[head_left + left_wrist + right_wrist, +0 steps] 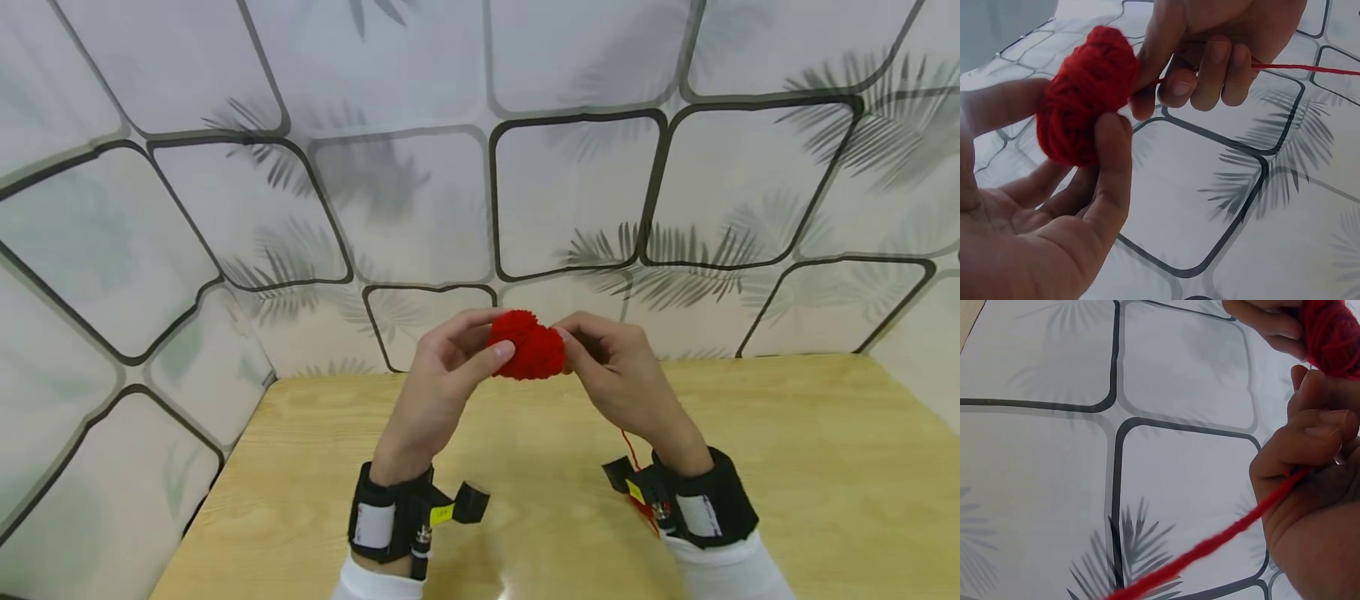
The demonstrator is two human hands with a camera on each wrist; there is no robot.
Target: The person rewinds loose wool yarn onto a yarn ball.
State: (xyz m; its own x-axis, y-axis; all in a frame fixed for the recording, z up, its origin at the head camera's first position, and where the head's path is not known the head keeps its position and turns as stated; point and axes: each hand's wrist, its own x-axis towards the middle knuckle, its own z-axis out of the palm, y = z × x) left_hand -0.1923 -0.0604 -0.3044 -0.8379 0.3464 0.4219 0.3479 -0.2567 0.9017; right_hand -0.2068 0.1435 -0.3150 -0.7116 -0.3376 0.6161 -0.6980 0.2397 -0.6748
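A small ball of red yarn (531,348) is held up above the far edge of the table. My left hand (450,375) grips it between thumb and fingers, with the thumb across the near side in the head view. On the other side, my right hand (618,367) has its fingers curled round the loose yarn strand (1310,67), its fingertips right at the ball. In the right wrist view the strand (1210,545) runs out of the curled fingers toward the lower left. From the right hand it hangs down past the wrist in the head view.
A light wooden table (540,483) spreads below both hands. Behind it stands a pale wall covering (420,208) with dark outlined panels and leaf prints. Each wrist wears a black strap with a small camera mount, the left mount (471,502) jutting inward.
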